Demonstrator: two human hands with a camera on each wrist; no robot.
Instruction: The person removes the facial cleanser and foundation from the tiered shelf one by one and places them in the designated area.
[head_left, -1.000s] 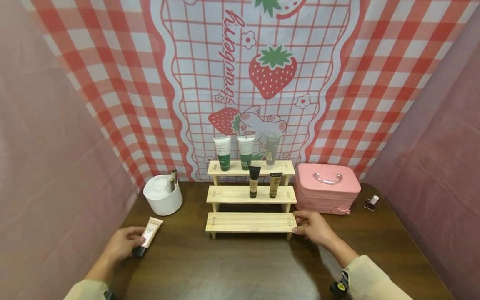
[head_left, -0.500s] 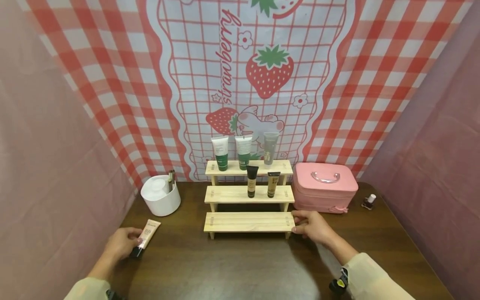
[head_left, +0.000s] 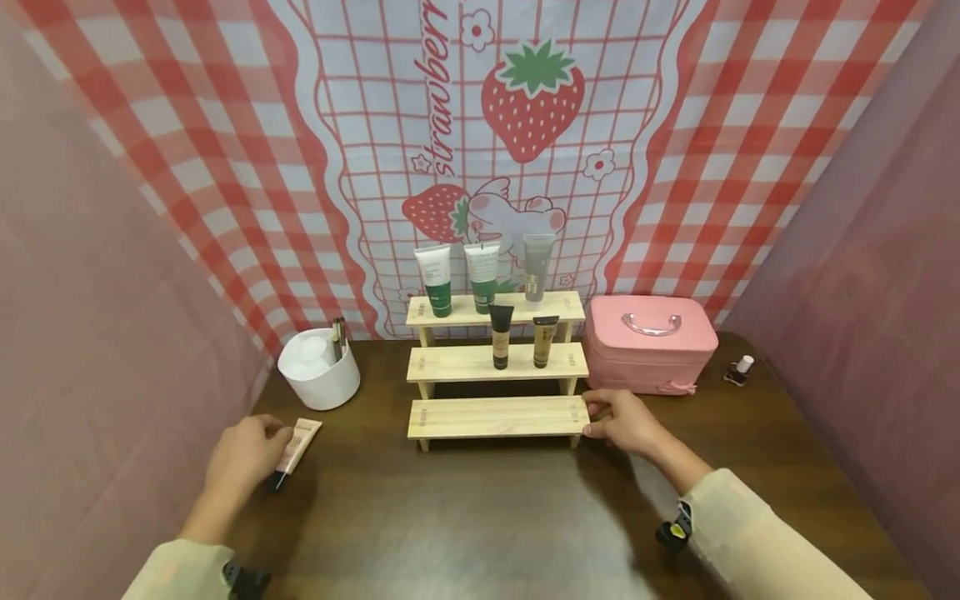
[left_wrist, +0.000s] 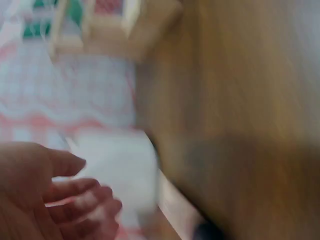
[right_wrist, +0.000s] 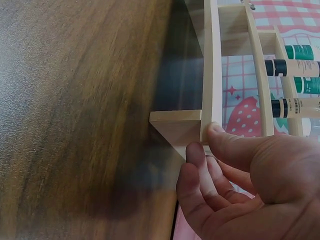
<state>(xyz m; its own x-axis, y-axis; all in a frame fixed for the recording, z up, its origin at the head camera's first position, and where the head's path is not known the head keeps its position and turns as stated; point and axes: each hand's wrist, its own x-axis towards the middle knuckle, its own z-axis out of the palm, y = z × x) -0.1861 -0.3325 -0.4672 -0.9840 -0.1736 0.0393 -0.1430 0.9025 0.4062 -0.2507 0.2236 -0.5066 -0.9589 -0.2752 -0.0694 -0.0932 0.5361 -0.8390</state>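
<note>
A pale pink BB cream tube [head_left: 303, 439] with a black cap lies on the table at the left. My left hand [head_left: 242, 457] is just over it, overlapping its cap end. In the blurred left wrist view that hand [left_wrist: 65, 197] has loosely bent fingers with nothing between them, and the tube [left_wrist: 176, 204] shows beyond. My right hand [head_left: 628, 423] pinches the right end of the lowest step of a three-tier wooden display rack [head_left: 495, 417], thumb on the board's edge in the right wrist view. Two small tubes [head_left: 500, 340] stand on the middle step, three larger ones [head_left: 435, 287] on top.
A white round holder [head_left: 321, 379] with thin sticks stands behind the left hand. A pink case [head_left: 651, 350] with a metal handle sits against the rack's right side. A small dark bottle [head_left: 739, 372] with a white cap is farther right. A strawberry-print cloth hangs behind.
My left hand has let go of the tube and lifted slightly, leaving it on the table. The right hand keeps its hold on the rack. The head view has tilted down a little.
</note>
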